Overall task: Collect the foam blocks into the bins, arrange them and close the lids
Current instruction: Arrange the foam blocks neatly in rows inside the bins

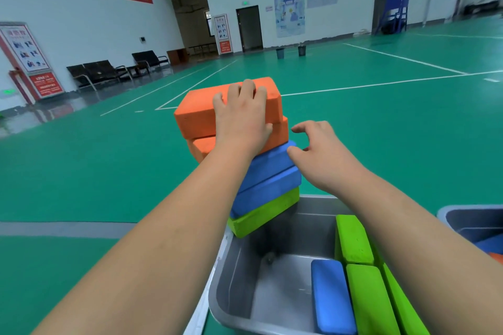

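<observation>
Our left hand (242, 119) grips the top orange block (198, 114) of a leaning stack (268, 185) — orange over blue over green — at the far corner of the bin (234, 275). Our right hand (321, 156) hovers beside it, loosely curled, empty. Inside stand a blue block (330, 296) and green blocks (364, 299).

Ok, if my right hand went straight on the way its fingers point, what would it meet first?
Probably the end of the lower orange block, just beyond the right hand, though depth is hard to judge.

L hand (242, 122) & R hand (324, 158) bare, forearms bare too (up to frame edge).
</observation>
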Available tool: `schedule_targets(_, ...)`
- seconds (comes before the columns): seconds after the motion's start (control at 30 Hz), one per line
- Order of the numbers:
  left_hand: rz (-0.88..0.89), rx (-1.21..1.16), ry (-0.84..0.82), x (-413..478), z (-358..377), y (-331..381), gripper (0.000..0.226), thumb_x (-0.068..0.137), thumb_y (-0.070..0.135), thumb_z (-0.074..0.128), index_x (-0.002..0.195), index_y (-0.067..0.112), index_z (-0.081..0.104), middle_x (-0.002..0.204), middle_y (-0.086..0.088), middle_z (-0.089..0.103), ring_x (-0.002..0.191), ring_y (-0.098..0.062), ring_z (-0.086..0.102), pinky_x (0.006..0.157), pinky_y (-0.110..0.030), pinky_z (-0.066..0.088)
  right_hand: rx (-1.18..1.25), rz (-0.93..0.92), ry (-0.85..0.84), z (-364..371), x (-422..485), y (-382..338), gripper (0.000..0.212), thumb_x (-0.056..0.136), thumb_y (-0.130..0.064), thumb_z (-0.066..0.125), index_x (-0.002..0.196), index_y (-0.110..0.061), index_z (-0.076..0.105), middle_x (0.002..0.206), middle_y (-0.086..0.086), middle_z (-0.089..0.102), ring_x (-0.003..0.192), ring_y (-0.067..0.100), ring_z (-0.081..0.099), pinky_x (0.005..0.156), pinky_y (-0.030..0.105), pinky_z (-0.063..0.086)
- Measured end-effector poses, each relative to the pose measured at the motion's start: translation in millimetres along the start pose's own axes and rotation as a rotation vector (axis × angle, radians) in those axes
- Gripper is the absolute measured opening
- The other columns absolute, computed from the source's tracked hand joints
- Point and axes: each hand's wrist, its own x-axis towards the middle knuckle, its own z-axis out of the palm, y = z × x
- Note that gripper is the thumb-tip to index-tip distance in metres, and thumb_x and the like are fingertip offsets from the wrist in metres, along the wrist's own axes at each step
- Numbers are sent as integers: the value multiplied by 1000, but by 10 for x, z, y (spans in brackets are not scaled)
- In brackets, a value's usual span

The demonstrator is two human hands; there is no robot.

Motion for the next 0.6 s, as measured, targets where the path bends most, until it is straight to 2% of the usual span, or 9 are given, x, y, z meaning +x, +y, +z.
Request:
schedule_targets(0.13, 23, -45, 76, 32, -120, 11, 69, 77, 55, 73, 136, 25, 53, 134, -1, 52, 123, -30, 49, 100, -49, 41, 12, -3, 65, -68, 19, -3, 48, 95, -39, 58, 141, -26, 50, 141, -3, 40, 98, 10, 61, 89, 27, 38)
schedule_targets(0.23, 74, -90, 154, 38, -232, 129, 73, 75, 56, 73, 138, 25, 54, 132, 0, 55, 119, -30, 51, 95, -46, 42, 43, 0, 175, -159, 57, -2, 49, 98, -44, 57, 142, -23, 50, 141, -1, 46, 100, 12, 62, 91, 27, 38)
schedule_targets(0.27, 94, -109, 180, 31, -261, 186, 74, 75, 56, 74, 139, 25, 54, 131, 0, 56, 119, -30, 52, 94, -45, 42, 67, 2, 213, -198, 73, 6, 50, 99, -46, 57, 142, -22, 51, 142, 0, 49, 108, 13, 62, 95, 27, 39)
schedule_targets(0.33, 131, -159, 216, 6, -301, 330, 77, 73, 56, 75, 141, 25, 55, 131, 1, 57, 119, -29, 51, 92, -45, 44, 146, 13, 272, -292, 104, 44, 49, 99, -49, 56, 139, -20, 53, 142, -1, 54, 123, 16, 59, 109, 32, 41)
schedule_targets(0.37, 146, -186, 229, -7, -316, 410, 78, 72, 55, 76, 141, 25, 56, 131, 1, 57, 118, -29, 52, 91, -45, 44, 203, 30, 293, -344, 114, 65, 49, 99, -51, 54, 137, -21, 54, 140, -3, 57, 123, 18, 61, 111, 39, 44)
schedule_targets(0.43, 174, -235, 256, -25, -338, 574, 79, 71, 54, 77, 141, 25, 57, 130, 2, 58, 117, -28, 52, 90, -45, 45, 312, 80, 345, -463, 106, 97, 54, 95, -59, 50, 135, -23, 56, 136, -6, 61, 119, 20, 65, 105, 49, 50)
schedule_targets(0.5, 194, -277, 280, -30, -355, 735, 79, 70, 55, 76, 141, 24, 58, 129, 2, 59, 118, -28, 52, 91, -45, 45, 382, 109, 408, -598, 86, 131, 59, 90, -64, 47, 132, -24, 58, 130, -9, 64, 116, 19, 67, 101, 51, 52)
schedule_targets(0.6, 198, -352, 297, -44, -370, 969, 78, 71, 56, 76, 140, 23, 58, 131, 3, 58, 121, -27, 51, 94, -46, 43, 426, 112, 470, -785, 47, 219, 53, 88, -67, 47, 121, -29, 64, 117, -13, 68, 110, 14, 67, 97, 50, 55)
